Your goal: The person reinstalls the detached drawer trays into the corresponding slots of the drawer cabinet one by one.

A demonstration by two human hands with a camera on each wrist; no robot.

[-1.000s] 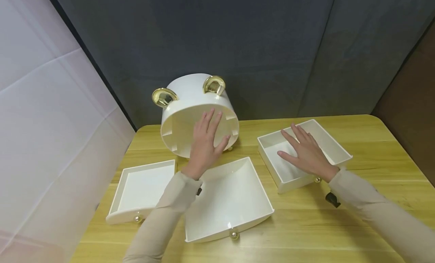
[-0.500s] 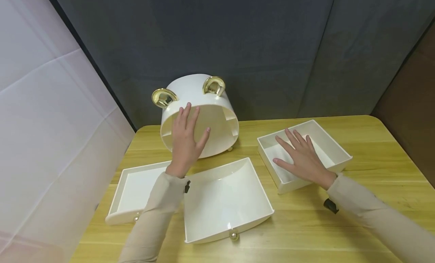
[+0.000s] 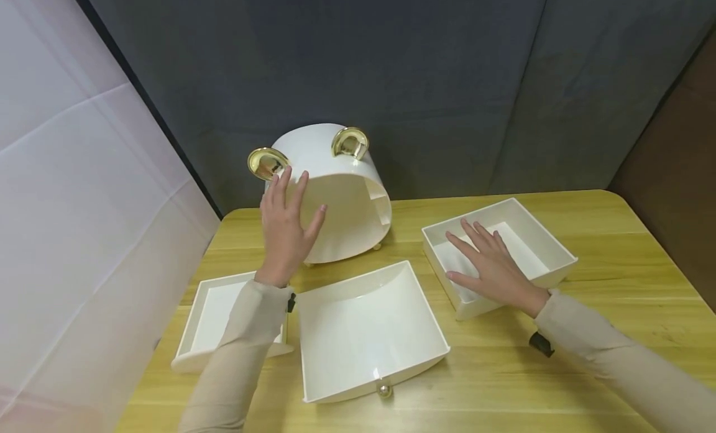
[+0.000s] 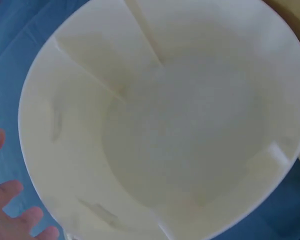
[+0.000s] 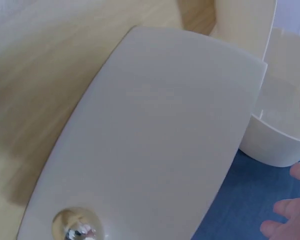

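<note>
Wooden bench (image 3: pixel 587 352): the round cabinet (image 3: pixel 335 191) is steadied by the flat left hand (image 3: pixel 285 228); the right drawer (image 3: pixel 503 253) is pressed still by the flat right hand (image 3: pixel 492 265).

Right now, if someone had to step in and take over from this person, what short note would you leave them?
Left hand: open, fingers spread flat against the open front rim of the round white cabinet, which stands at the back of the wooden table.
Right hand: open, resting flat inside the right drawer.
Done: all three drawers are out. The middle drawer and the left drawer lie in front of the cabinet, empty.
Left: the cabinet shell is empty, so the drawers probably need to slide back along its inner rails.
</note>
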